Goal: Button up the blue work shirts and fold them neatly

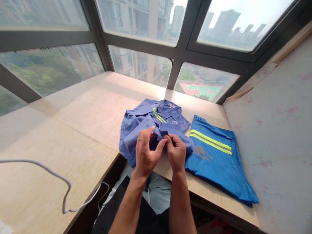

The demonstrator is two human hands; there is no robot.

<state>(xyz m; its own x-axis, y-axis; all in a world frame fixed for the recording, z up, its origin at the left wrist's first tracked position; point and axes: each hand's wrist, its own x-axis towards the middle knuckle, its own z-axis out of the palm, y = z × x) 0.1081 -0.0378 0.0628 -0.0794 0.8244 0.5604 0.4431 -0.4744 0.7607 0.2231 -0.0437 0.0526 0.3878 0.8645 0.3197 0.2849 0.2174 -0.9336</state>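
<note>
A purple-blue work shirt (136,126) with a collar and a yellow-green reflective stripe lies loosely bunched on the stone-like ledge. My right hand (175,150) is closed, pinching an edge of the shirt's cloth between thumb and fingers. Beside it, my left hand (149,149) has its thumb and forefinger apart, with the thumb tip touching the right thumb; a ring is on one finger. Some of the left fingers are hidden behind the cloth. To the right lies a folded bright blue garment (219,169) with a double yellow-green stripe and a grey print.
The pale ledge (73,110) runs along dark-framed windows (143,22). A white cable (60,178) curves over its left part and hangs past the front edge. A flower-patterned wall (278,136) bounds the right side. My lap is below the edge.
</note>
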